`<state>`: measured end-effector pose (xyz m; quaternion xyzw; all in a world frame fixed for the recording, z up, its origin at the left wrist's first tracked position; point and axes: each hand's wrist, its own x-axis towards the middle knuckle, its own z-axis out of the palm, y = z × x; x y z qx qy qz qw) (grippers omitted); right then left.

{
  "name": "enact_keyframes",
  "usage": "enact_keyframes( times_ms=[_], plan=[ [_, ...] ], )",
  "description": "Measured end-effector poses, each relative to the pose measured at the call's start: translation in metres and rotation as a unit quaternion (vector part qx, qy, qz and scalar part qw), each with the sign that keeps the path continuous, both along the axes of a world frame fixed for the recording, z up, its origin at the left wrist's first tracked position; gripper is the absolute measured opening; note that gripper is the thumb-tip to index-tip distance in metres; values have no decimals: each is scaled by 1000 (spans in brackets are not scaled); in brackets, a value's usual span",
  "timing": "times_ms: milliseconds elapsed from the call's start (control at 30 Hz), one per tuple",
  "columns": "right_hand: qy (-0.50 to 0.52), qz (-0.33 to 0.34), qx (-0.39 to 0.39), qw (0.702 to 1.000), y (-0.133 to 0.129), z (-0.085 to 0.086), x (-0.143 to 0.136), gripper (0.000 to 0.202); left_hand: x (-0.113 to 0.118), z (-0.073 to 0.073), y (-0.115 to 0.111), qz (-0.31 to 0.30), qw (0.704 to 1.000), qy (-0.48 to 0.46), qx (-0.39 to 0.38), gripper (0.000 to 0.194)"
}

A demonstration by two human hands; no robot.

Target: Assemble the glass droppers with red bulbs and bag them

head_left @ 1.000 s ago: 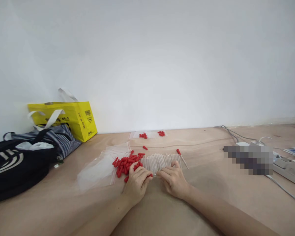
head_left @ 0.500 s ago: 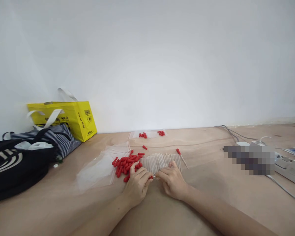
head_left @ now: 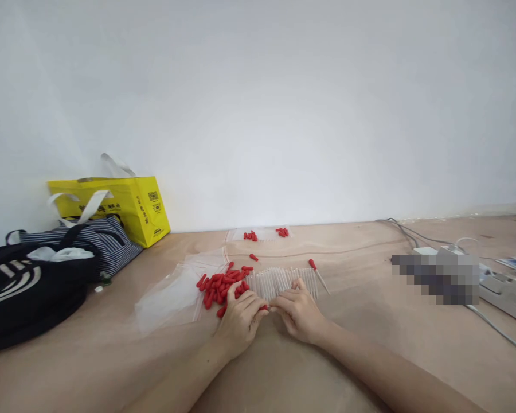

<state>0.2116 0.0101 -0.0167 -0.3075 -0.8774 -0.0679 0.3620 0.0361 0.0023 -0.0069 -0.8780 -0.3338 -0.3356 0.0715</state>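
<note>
My left hand (head_left: 239,322) is closed in a pinch on a red rubber dropper bulb (head_left: 264,307), whose end shows at the fingertips. Against it my right hand (head_left: 301,316) pinches a glass dropper tube, mostly hidden by the fingers. The fingertips of both hands nearly touch. Behind them lies a row of clear glass tubes (head_left: 269,280). A heap of red bulbs (head_left: 217,287) spreads beside and behind my left hand. To the right of the row rests a dropper (head_left: 320,277) with its red bulb fitted.
Clear plastic bags (head_left: 172,295) lie left of the heap. Farther back, another clear bag (head_left: 266,234) holds droppers with red bulbs, near a single loose bulb (head_left: 253,257). A yellow bag (head_left: 152,212), a striped bag (head_left: 112,244) and a black bag (head_left: 38,304) stand left; cables and a power strip (head_left: 505,298) lie right.
My right hand has shifted slightly left, closing the small gap to my left hand. Less of the glass tube shows between them. My left hand has stayed almost in place.
</note>
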Motion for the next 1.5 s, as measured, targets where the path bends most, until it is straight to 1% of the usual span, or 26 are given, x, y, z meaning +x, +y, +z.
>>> enact_keyframes(
  times_ms=[167,300,400,533,633,733,800,900,933,967,1000,1033,1067,1100,1167,1233,1333,1500],
  plan=[
    [-6,-5,-9,1000,3,2,10,19,-7,1,5,18,1000,-26,-4,14],
    [-13,-17,-4,1000,3,-2,12,21,-9,4,5,17,999,-29,-14,11],
    [-3,-30,-11,999,1,-8,8,21,-6,5,2,10,1000,-20,-8,14],
    [4,-41,-33,999,0,-14,5,22,-4,5,-2,17,1000,-15,15,18],
    [-4,-33,-54,998,0,-14,5,22,-3,6,-3,9,1000,-1,23,18],
    [-12,-17,-82,996,1,-10,6,23,-4,7,-1,4,999,16,31,16],
    [-21,-4,-96,995,2,-7,7,23,-5,7,1,17,999,18,41,17],
    [-16,-4,-101,995,10,-4,14,23,-10,7,5,73,996,19,47,21],
    [-1,-22,-101,995,14,-4,19,24,-13,7,6,97,994,20,45,26],
    [22,-53,-103,993,19,-5,26,25,-17,7,7,121,992,21,41,30],
    [47,-101,-106,988,25,-5,33,26,-20,7,7,142,989,23,34,33],
    [66,-163,-111,978,30,-6,42,27,-23,7,8,160,987,26,24,32],
    [78,-239,-126,960,35,-7,50,30,-27,8,7,175,984,28,11,29],
    [78,-314,-151,934,40,-8,58,31,-29,9,7,188,982,31,-3,25],
    [76,-380,-172,906,47,-10,71,31,-34,11,5,208,977,38,-28,20],
    [69,-410,-188,890,50,-12,79,30,-36,13,4,223,973,48,-45,17],
    [51,-439,-211,872,51,-15,82,29,-37,15,2,240,967,62,-59,13],
    [21,-451,-239,860,50,-16,81,24,-37,14,3,243,966,76,-50,9]
  ],
)
